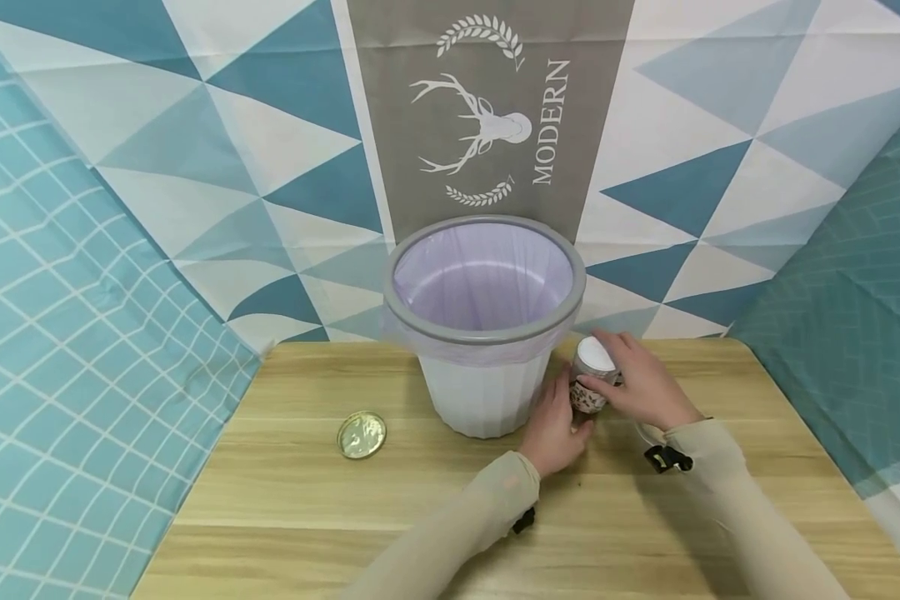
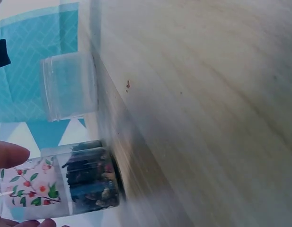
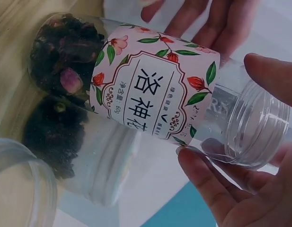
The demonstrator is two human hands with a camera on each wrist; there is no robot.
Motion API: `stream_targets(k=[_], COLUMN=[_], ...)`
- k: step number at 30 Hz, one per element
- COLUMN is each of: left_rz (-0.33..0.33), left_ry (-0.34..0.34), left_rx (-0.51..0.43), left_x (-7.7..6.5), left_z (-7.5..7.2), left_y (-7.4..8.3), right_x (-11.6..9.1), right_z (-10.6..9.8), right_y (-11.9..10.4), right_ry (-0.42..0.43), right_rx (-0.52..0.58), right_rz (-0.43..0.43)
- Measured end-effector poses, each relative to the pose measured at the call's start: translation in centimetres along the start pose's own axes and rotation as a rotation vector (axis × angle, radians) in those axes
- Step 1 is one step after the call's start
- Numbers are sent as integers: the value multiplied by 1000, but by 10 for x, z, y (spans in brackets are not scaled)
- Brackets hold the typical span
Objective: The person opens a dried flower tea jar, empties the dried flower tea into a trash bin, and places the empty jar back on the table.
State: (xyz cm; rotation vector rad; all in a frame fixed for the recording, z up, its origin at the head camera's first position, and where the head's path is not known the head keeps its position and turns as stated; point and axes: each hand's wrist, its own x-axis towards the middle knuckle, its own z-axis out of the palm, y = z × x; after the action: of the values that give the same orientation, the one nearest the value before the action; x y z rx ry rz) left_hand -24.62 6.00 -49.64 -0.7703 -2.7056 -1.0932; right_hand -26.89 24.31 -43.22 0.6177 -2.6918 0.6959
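A clear jar [image 3: 155, 90] with a pink flowered label and dark dried flowers inside stands on the table right of the bin. Its top looks white from above. My right hand [image 1: 645, 387] grips the upper part, thumb on the front and fingers over the far side. On the jar's left, my left hand [image 1: 555, 429] lies low by its side. In the right wrist view, the left fingers [image 3: 212, 28] look relaxed along the label's edge. Behind the jar is another clear container [image 3: 112, 170] with dark contents beside it, largely hidden by the right hand from above.
A white bin [image 1: 483, 392] lined with a lavender bag stands at the table's back. Left of it lies a shiny gold lid [image 1: 362, 435]. Another clear container [image 2: 70, 85] stands beyond the jar. Dark crumbs [image 2: 128, 85] lie on the wooden table [image 1: 300, 500]; patterned cloth hangs around it.
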Motion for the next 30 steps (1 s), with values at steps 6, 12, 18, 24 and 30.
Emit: stream_targets(k=[6, 12, 18, 24, 30], left_rz=[72, 163, 198, 248, 276], left_ry=[11, 79, 119, 204, 268], left_rx=[35, 104, 38, 6, -9], left_x=[-5, -7, -10, -20, -33], left_z=[-5, -17, -32, -44, -51], left_y=[2, 6, 12, 20, 21], right_x=[-7, -18, -28, -39, -43], right_z=[-19, -41, -57, -64, -67], right_y=[-8, -23, -43, -63, -77], right_ry=[31, 65, 79, 95, 93], right_rx=[48, 97, 113, 138, 154], right_rz=[-1, -35, -58, -96, -165])
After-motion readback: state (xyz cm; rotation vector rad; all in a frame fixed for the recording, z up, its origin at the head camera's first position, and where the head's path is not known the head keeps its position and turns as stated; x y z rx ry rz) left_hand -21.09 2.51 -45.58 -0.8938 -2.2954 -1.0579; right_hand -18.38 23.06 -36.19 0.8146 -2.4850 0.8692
